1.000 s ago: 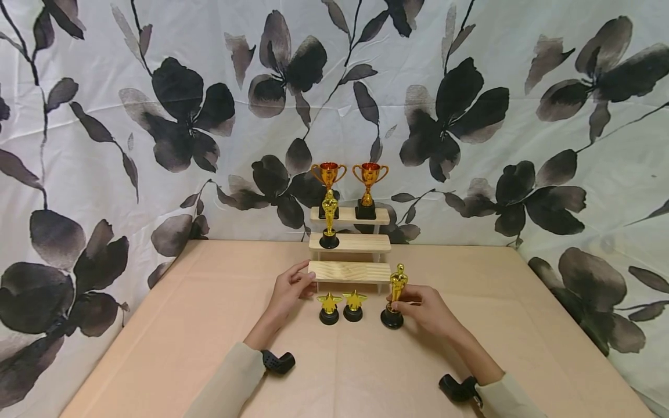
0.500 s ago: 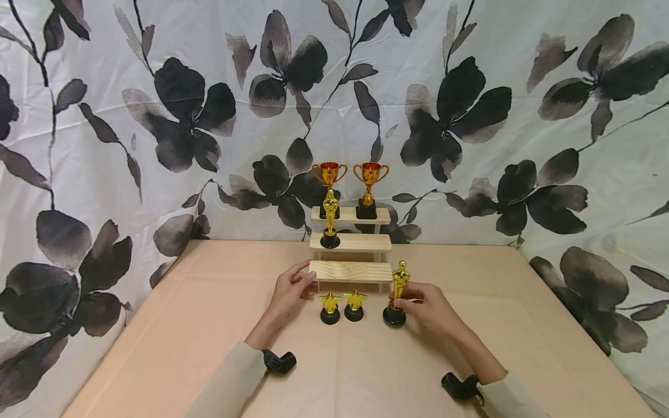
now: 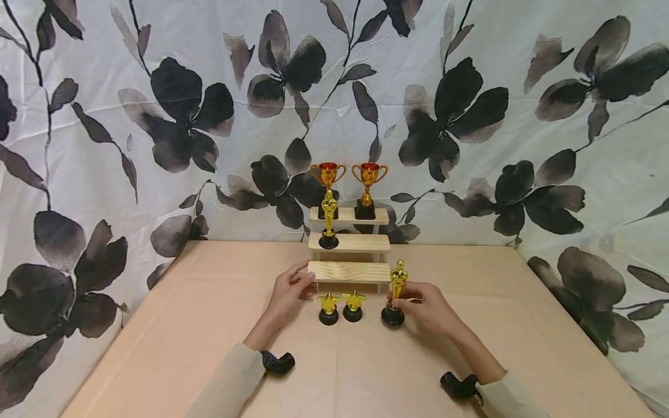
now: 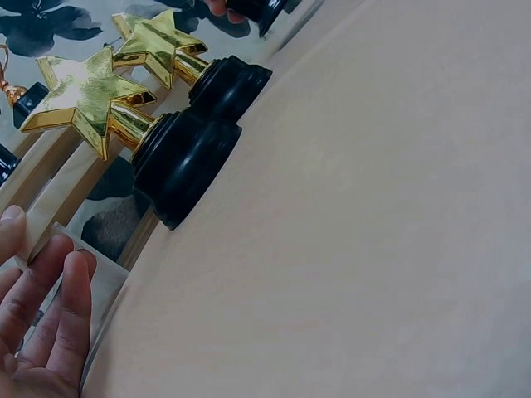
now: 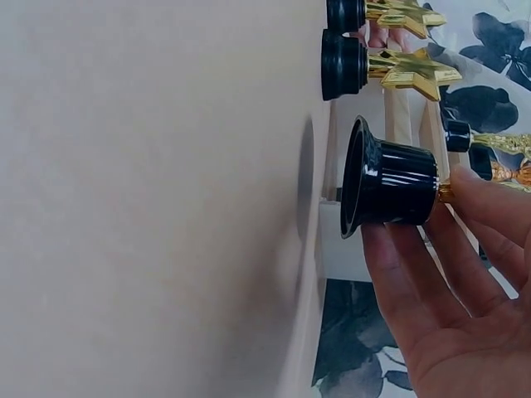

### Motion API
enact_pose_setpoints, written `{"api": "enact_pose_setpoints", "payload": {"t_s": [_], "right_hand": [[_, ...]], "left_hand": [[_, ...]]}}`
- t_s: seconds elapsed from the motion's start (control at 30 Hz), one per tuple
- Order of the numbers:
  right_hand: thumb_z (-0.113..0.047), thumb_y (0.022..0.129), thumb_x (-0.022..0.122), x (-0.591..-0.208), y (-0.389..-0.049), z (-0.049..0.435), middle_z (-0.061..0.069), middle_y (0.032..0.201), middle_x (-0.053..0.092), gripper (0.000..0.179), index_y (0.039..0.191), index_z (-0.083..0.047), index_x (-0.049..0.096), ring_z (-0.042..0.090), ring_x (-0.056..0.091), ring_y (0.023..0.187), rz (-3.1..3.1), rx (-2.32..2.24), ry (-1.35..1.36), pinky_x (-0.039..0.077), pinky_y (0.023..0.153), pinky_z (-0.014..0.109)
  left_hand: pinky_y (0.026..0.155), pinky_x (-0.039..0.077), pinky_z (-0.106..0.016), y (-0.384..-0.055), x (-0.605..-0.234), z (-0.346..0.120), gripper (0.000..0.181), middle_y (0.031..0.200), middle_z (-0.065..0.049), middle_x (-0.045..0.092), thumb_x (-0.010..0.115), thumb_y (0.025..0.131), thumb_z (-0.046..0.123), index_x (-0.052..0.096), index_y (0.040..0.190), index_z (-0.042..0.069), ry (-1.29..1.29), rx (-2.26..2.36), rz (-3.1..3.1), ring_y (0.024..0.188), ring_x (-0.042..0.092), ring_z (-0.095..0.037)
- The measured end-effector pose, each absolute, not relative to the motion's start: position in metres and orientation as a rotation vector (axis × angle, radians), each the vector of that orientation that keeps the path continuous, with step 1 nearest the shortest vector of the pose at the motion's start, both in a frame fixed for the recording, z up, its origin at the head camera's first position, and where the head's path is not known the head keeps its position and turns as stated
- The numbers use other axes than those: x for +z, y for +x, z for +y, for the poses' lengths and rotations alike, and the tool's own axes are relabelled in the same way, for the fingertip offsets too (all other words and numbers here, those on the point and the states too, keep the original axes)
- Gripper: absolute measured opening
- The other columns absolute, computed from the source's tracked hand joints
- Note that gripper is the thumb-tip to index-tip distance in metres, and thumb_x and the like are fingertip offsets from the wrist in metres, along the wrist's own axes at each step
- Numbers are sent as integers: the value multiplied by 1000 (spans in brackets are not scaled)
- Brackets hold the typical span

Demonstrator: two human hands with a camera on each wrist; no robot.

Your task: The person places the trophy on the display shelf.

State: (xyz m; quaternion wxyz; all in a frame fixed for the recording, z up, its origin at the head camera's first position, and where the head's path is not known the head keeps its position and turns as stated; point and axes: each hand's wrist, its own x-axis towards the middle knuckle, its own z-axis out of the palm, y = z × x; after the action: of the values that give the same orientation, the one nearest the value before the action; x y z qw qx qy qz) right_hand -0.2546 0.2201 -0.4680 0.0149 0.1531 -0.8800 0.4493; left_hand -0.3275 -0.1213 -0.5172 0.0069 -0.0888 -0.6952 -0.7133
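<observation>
My right hand (image 3: 425, 305) pinches a gold figurine trophy (image 3: 399, 278) low on its body, thumb on one side and fingers on the other. The trophy is upright, its black base (image 5: 398, 182) apart from the table with a shadow beneath. My left hand (image 3: 289, 285) holds the left end of the lowest step of a three-step wooden display stand (image 3: 349, 271), thumb and fingertips at the plank's edge. Two star trophies (image 3: 328, 306) on black bases stand on the table before the stand, between my hands.
Two gold cup trophies (image 3: 370, 180) stand on the top step. A second figurine trophy (image 3: 328, 217) is on the left of the middle step, overlapping the left cup in the head view. A floral cloth (image 3: 282, 133) hangs behind the table (image 3: 334, 371).
The figurine trophy in my right hand has risen very slightly. My left hand stays on the stand, and the other trophies have not moved.
</observation>
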Motion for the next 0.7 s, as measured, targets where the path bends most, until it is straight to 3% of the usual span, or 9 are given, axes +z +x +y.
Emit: {"api": "enact_pose_setpoints", "payload": {"t_s": [0.27,0.5,0.7], "right_hand": [[-11,96,73,-467,-256,222,5,104,79,12,106,-7,78,14,71,97,-2727,1367,488,61,89,26],[-13,96,74,-464,-257,223,7,102,79,13,105,-5,78,14,71,96,-2722,1346,486,62,91,36],[-15,96,74,-462,-257,220,7,101,78,14,107,-5,78,14,71,96,-2724,1337,461,63,93,42]], "left_hand": [[68,64,-26,-327,-516,-122,51,103,-22,75,68,102,17,53,150,9,-290,-2220,-2185,80,73,-13],[68,65,-26,-328,-517,-122,53,100,-17,76,68,101,18,52,150,8,-305,-2211,-2182,81,73,-13],[68,65,-27,-327,-517,-122,51,101,-21,75,68,101,17,54,150,10,-303,-2214,-2177,81,74,-15]]}}
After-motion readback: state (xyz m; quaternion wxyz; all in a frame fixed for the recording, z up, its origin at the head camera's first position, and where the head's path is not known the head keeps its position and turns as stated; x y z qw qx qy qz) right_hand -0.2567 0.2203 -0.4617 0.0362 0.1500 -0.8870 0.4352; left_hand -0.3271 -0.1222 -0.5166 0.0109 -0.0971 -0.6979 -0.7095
